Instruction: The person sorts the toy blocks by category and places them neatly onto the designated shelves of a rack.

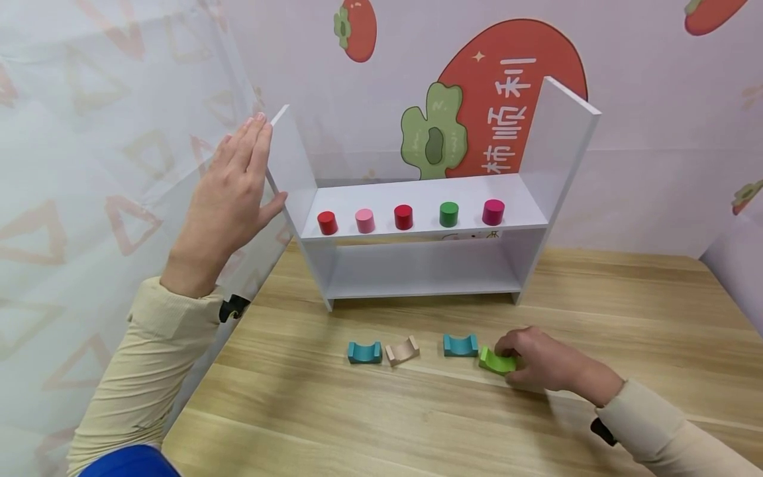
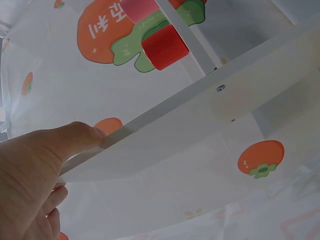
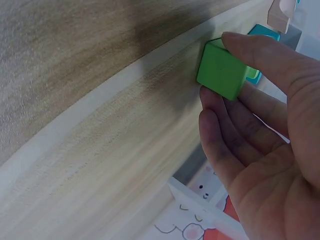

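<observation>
My left hand (image 1: 229, 182) lies with its straight fingers along the outer side of the white shelf's (image 1: 417, 199) left panel, and the thumb touches the panel's front edge (image 2: 120, 135). On the wooden table, my right hand (image 1: 548, 361) pinches a lime green arch block (image 1: 496, 362) with a curved notch on top, thumb on one side and fingers on the other (image 3: 222, 70). Just left of it sits a teal arch block (image 1: 460, 346). Farther left are a beige arch block (image 1: 403, 351) and another teal one (image 1: 365, 353).
Along the upper board stand small cylinders: red (image 1: 327, 223), pink (image 1: 365, 220), dark red (image 1: 403, 217), green (image 1: 449, 214) and magenta (image 1: 493, 212). The shelf's right panel (image 1: 563, 146) rises tall. A printed cloth (image 1: 369, 119) hangs behind and to the left of the table (image 1: 387, 424).
</observation>
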Action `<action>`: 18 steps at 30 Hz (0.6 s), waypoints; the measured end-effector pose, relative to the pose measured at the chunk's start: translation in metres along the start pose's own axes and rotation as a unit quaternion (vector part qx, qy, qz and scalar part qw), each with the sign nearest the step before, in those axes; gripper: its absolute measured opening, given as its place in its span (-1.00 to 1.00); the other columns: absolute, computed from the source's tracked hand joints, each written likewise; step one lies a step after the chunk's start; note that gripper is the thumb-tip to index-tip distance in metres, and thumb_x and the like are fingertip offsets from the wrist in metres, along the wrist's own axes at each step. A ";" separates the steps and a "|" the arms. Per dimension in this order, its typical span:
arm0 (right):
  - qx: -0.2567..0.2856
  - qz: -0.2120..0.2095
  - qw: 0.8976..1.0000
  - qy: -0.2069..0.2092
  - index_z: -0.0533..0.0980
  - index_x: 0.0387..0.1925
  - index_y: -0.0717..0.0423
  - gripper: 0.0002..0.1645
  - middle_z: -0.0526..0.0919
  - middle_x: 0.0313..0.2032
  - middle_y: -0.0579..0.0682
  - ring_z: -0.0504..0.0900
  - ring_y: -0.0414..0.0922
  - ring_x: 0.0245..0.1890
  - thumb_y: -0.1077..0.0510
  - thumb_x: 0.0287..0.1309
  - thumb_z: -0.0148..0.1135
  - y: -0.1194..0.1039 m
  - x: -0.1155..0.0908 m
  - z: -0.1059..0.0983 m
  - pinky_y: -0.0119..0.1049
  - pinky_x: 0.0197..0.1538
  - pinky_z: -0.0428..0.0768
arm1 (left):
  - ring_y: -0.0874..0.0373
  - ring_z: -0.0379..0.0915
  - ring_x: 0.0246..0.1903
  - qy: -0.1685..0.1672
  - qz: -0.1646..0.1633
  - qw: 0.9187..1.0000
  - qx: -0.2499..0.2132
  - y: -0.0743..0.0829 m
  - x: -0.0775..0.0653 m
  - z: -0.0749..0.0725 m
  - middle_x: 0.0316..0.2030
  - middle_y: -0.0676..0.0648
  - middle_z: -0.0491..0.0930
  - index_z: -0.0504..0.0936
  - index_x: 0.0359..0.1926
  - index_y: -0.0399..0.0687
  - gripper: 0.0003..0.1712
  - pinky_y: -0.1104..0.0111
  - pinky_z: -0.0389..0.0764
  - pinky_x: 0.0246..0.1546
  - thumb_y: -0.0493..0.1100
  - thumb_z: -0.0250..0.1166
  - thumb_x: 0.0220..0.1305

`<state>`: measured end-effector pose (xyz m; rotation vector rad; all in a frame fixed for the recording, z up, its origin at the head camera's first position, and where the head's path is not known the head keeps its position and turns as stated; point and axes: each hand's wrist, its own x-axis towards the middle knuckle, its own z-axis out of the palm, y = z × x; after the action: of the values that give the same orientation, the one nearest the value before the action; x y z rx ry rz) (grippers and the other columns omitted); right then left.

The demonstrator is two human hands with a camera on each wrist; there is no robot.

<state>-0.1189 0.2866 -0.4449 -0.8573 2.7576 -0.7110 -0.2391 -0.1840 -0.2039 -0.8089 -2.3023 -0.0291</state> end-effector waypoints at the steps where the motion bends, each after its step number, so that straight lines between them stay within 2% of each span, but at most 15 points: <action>1: -0.001 -0.001 1.000 0.003 0.70 -0.17 0.10 -0.67 0.70 -0.25 -0.22 0.52 -0.38 -0.29 0.27 -0.05 0.56 0.000 0.000 0.000 -0.44 -0.27 0.60 | -0.23 0.04 0.64 0.001 0.000 1.000 0.000 0.000 0.000 0.000 0.64 -0.32 0.12 0.05 0.63 -0.37 0.10 -0.11 0.12 0.65 -0.25 0.48 0.23; 10: -0.004 -0.010 0.999 0.030 0.72 -0.16 0.11 -0.66 0.74 -0.24 -0.19 0.56 -0.39 -0.27 0.29 -0.07 0.55 -0.003 -0.002 0.001 -0.42 -0.25 0.64 | -0.23 0.04 0.64 0.001 0.000 1.000 0.003 0.000 -0.001 0.000 0.64 -0.32 0.11 0.05 0.63 -0.37 0.11 -0.12 0.14 0.64 -0.25 0.49 0.22; 18: 0.000 -0.004 0.999 0.043 0.74 -0.12 0.11 -0.64 0.80 -0.18 -0.13 0.69 -0.35 -0.19 0.25 -0.04 0.57 -0.002 -0.004 0.001 -0.33 -0.16 0.75 | -0.23 0.06 0.64 0.002 -0.001 1.000 0.008 0.000 0.000 0.000 0.64 -0.31 0.12 0.05 0.63 -0.36 0.11 -0.12 0.17 0.63 -0.23 0.49 0.22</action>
<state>-0.1144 0.2870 -0.4453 -0.8587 2.8316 -0.7673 -0.2385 -0.1841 -0.2039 -0.7985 -2.2959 -0.0129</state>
